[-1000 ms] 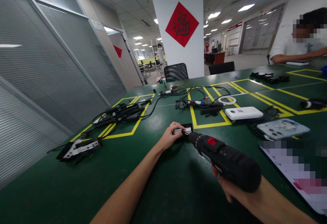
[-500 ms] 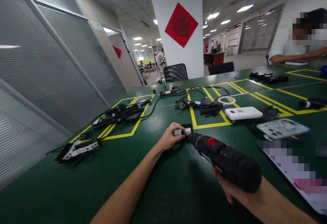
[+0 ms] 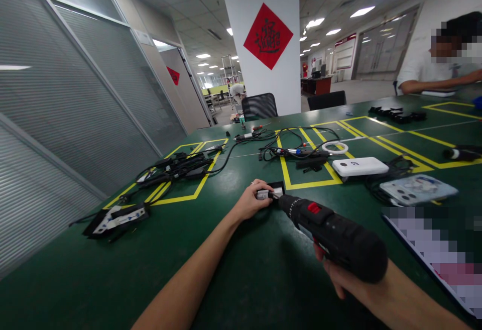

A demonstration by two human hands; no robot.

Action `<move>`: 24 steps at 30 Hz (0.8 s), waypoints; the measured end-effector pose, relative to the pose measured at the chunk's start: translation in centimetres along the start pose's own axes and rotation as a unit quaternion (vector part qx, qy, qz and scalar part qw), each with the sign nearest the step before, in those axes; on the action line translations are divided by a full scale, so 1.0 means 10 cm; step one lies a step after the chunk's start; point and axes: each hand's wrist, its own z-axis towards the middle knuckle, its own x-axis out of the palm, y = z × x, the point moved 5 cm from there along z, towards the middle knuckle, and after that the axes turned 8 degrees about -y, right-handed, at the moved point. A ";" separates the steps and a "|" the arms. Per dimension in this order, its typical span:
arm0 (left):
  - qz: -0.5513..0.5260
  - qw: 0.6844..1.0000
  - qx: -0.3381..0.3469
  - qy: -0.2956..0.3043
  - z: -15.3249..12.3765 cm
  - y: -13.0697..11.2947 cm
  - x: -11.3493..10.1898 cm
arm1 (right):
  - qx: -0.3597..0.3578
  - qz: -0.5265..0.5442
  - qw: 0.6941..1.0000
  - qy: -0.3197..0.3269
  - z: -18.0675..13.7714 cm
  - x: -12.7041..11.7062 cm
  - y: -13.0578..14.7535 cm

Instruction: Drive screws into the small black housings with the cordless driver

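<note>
My right hand [image 3: 341, 275] is wrapped round the handle of a black cordless drill [image 3: 331, 234] with a red switch on top. The drill points away from me and to the left. Its bit meets a small black part with a silver-white face [image 3: 277, 190] on the green table [image 3: 158, 269]. My left hand [image 3: 253, 200] grips that part, fingers over its left end and close to the bit. The exact spot under the bit is too small to make out.
Black cables and tools [image 3: 181, 167] lie at left, with a black tray [image 3: 96, 224] in front. Beyond the drill are more cables [image 3: 297, 154], a white power bank [image 3: 359, 166], a phone [image 3: 417, 190] and a tablet [image 3: 422, 254]. A person [image 3: 425, 76] sits at far right.
Both hands, the drill and the small part stay almost in place. A distant person in the background has bent lower.
</note>
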 end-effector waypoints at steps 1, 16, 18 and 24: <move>-0.002 1.000 -0.001 0.000 0.00 0.00 0.00 | -0.003 0.002 1.000 0.002 0.02 0.02 -0.04; -0.007 1.000 -0.004 0.001 0.00 -0.02 -0.01 | -0.017 -0.051 0.998 -0.037 -0.01 -0.07 0.02; -0.010 1.000 -0.002 0.001 0.00 -0.02 0.00 | -0.016 -0.057 0.998 -0.027 0.01 -0.06 -0.01; -0.009 1.000 -0.001 -0.001 0.00 -0.02 0.00 | -0.021 -0.060 0.998 0.003 0.03 -0.07 -0.11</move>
